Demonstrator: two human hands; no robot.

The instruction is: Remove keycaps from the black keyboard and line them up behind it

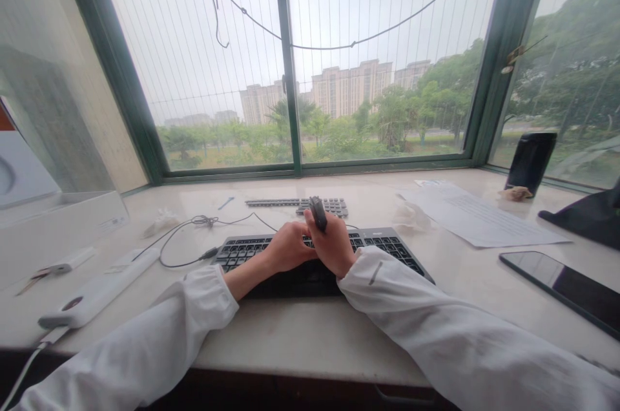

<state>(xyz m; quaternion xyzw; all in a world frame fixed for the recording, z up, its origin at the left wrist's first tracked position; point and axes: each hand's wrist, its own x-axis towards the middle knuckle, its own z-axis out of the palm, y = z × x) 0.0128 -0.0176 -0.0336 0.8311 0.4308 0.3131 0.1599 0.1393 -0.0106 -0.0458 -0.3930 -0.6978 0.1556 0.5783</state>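
A black keyboard (387,246) lies on the pale stone sill in front of me, its cable running off to the left. My left hand (287,248) rests curled on the keys near the middle of the keyboard. My right hand (333,244) is beside it, touching it, and is closed round a small dark tool (318,211) that sticks up from the fist. What the left fingers hold, if anything, is hidden. Both arms wear white sleeves.
A strip of loose grey keycaps (300,204) lies behind the keyboard. White power strip (97,291) and white box (58,230) sit at left. Printed paper (479,217), dark phone (562,285) and black speaker (530,162) sit at right. Window behind.
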